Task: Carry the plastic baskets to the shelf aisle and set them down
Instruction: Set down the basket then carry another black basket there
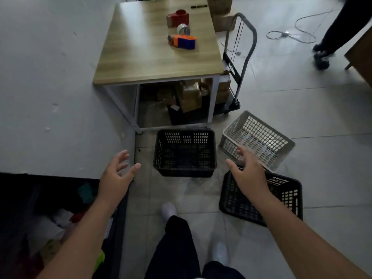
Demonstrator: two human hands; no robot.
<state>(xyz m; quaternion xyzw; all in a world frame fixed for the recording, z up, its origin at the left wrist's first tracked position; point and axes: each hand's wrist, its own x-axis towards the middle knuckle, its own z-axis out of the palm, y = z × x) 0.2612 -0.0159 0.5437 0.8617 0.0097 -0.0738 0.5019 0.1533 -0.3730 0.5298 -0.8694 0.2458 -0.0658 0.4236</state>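
Three plastic baskets lie on the tiled floor. A black basket (184,173) sits upright just in front of the table. A light grey basket (285,142) rests to its right, tilted and leaning on a second black basket (289,190) nearer me. My left hand (116,174) hovers open to the left of the first black basket, touching nothing. My right hand (248,170) is open with spread fingers, above the near edge of the grey basket and the second black basket. Neither hand holds anything.
A wooden table (141,63) carries tape dispensers (182,40); boxes are stacked under it. A folding trolley (239,57) stands at its right. A white wall (50,87) runs along the left, with a dark bin of clothes (40,228) below. Another person's legs (330,43) and a cable (291,35) are far right.
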